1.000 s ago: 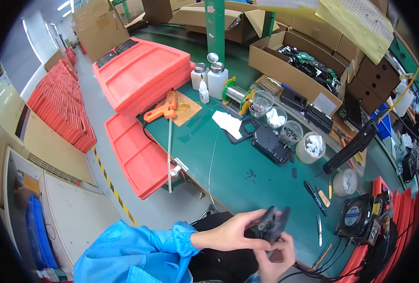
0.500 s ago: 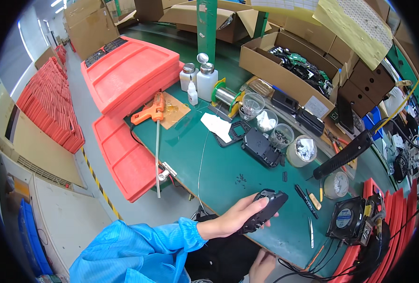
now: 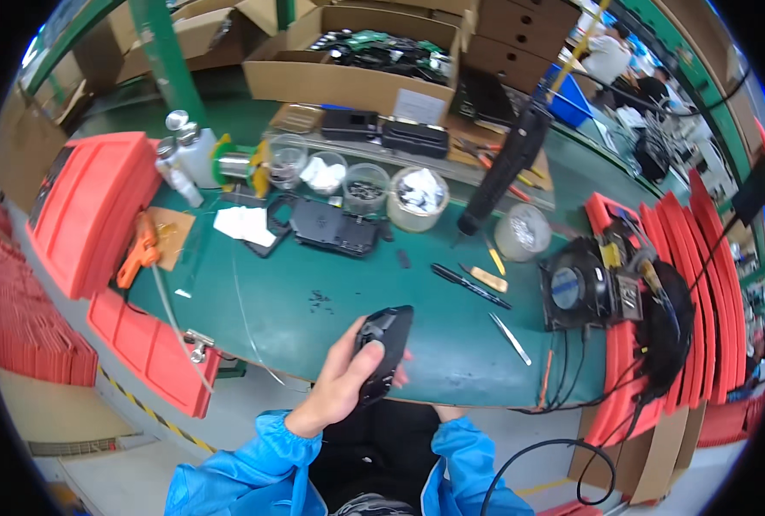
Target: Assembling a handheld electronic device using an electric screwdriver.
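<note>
My left hand (image 3: 341, 378) grips a black plastic device housing (image 3: 388, 348) at the table's front edge. The thumb lies on its near face and fingertips show past its far side. Of my right hand (image 3: 450, 414), only a little skin by the cuff shows below the table edge; its fingers are hidden. Beyond the held housing, small black bits (image 3: 318, 301) lie scattered on the green table (image 3: 451, 365). A second black housing (image 3: 335, 228) rests farther back, beside a black frame (image 3: 272, 232) and a white cloth (image 3: 245, 225).
To the right lie a black pen (image 3: 471, 285), tweezers (image 3: 510, 339) and a small fan (image 3: 567, 286) with cables. Tubs, including one of screws (image 3: 365, 191), line the back, near a solder spool (image 3: 234, 166). An orange glue gun (image 3: 141, 249) sits left.
My view has swung to the right, so the table things appear farther left. The housing in my left hand is now tilted more upright. My right hand has stayed low, by the table edge.
</note>
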Motion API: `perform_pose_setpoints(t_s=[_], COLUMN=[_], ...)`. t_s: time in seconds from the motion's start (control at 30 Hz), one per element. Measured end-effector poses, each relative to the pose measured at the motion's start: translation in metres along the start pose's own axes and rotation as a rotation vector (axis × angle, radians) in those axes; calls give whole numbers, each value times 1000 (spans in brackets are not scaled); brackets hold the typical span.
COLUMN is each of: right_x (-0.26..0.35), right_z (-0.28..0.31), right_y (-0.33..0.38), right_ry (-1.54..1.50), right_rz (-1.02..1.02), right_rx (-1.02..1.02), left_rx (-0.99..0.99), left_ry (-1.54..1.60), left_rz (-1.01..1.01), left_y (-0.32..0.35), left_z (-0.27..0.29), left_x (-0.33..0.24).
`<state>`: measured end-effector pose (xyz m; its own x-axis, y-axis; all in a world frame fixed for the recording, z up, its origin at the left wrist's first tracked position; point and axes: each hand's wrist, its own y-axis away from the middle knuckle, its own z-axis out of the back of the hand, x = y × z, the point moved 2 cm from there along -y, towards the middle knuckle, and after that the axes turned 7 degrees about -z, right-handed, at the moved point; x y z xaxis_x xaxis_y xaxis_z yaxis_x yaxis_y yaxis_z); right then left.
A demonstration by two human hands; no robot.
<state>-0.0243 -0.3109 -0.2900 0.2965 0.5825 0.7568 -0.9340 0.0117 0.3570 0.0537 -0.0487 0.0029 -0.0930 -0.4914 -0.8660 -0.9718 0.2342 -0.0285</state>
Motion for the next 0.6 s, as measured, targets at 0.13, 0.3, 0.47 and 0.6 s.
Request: perform_pose_setpoints(t_s=[0.13, 0.3, 0.47, 0.6], right_x=[97, 171, 225, 243], right_z=[3, 1, -38, -85], right_y=[-15, -18, -7, 13], right_ry=[-18, -59, -53, -110], right_rz=[10, 68, 233, 602], right_rx=[86, 220, 315, 268], left_rx=[-26, -40, -49, -30], left_ry=[-14, -32, -52, -71], left_rz=[1, -32, -75, -85], left_y=[-1, -1, -1, -1], left_z=[16, 23, 21, 21], left_x=[-8, -7, -7, -7])
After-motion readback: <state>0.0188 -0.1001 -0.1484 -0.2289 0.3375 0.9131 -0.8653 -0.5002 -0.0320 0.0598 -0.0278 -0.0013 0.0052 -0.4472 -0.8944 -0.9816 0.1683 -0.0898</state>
